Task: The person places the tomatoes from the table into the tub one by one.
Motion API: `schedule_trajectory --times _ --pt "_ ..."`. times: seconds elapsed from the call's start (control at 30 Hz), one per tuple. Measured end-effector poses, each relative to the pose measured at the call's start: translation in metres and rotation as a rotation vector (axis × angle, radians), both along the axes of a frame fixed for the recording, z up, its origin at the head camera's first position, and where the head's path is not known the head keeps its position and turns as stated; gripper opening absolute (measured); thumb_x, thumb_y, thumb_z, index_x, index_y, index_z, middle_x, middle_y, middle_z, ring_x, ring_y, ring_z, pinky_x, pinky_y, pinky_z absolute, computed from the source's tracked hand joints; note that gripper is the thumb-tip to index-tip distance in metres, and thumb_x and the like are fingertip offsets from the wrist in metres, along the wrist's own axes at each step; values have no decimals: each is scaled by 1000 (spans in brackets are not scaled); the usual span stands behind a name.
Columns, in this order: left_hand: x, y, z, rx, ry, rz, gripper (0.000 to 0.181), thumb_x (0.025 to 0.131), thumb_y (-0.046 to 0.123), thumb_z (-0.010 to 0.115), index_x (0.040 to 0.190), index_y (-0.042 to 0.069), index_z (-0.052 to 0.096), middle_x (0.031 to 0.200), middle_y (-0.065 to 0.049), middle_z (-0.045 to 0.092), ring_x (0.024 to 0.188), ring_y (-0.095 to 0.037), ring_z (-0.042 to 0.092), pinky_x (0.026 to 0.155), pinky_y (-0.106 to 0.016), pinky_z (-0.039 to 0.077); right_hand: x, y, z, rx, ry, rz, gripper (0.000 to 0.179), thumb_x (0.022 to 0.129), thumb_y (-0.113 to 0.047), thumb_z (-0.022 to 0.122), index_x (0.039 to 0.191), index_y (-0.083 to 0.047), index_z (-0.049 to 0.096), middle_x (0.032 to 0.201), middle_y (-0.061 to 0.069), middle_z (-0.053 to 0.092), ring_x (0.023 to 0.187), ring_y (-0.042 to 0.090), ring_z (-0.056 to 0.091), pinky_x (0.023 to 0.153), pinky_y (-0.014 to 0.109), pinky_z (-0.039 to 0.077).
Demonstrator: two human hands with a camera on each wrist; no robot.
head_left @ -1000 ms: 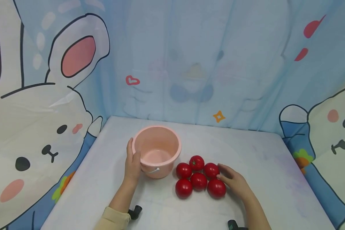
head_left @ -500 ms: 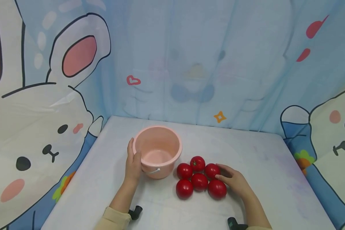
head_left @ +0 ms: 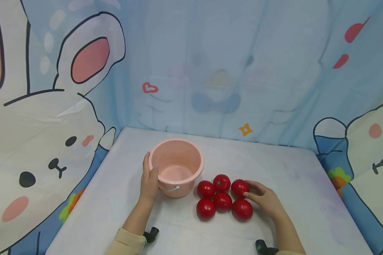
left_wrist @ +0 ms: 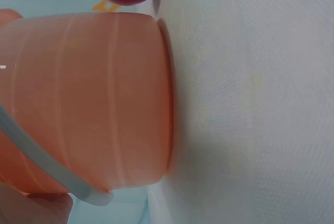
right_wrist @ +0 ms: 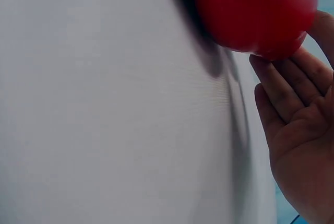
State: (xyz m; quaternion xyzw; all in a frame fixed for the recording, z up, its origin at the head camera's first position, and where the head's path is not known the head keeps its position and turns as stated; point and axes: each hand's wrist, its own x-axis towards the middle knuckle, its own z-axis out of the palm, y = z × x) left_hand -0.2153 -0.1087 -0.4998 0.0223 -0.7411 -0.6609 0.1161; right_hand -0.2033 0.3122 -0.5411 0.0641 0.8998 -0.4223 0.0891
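Note:
In the head view my left hand (head_left: 148, 184) holds the left side of a pink bucket (head_left: 180, 187), thumb toward the near side and fingers along the outside. The bucket stands upright with nothing inside. The left wrist view shows its ribbed wall (left_wrist: 88, 98), grey handle (left_wrist: 49, 164) and part of my thumb (left_wrist: 39, 208). Several red tomatoes (head_left: 222, 202) sit grouped right of the bucket; the rear one (head_left: 221, 182) shows a green stem mark. My right hand (head_left: 268, 201) grips the right rear tomato (head_left: 239, 188) between thumb and fingers. In the right wrist view, the fingers (right_wrist: 284, 96) reach beneath a tomato.
A white cloth covers the table (head_left: 185, 233). Blue curtains (head_left: 223, 71) printed with cartoon animals hang behind and at both sides. Dark camera mounts sit at both wrists, the left mount (head_left: 151, 234) near the table's front.
The tomato at my right hand has shifted slightly right, away from its neighbours, along with the hand. My left hand keeps its hold on the bucket. The whole view drifts a little.

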Motion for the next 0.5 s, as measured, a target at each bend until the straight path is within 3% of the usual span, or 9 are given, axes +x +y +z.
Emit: schedule_trajectory --times 0.17,0.5 --pt "0 0 1 5 3 8 58 101 31 35 154 44 16 163 11 23 152 -18 23 124 -50 20 -1 4 11 0 44 13 88 77 -65 70 149 -24 42 152 13 45 142 40 38 106 64 41" --pt "-1 1 0 9 -6 -5 57 102 31 35 154 46 16 163 14 22 152 -17 22 123 -51 20 -9 5 39 -32 123 38 83 80 -62 70 150 -27 42 151 12 47 139 39 42 99 59 49"
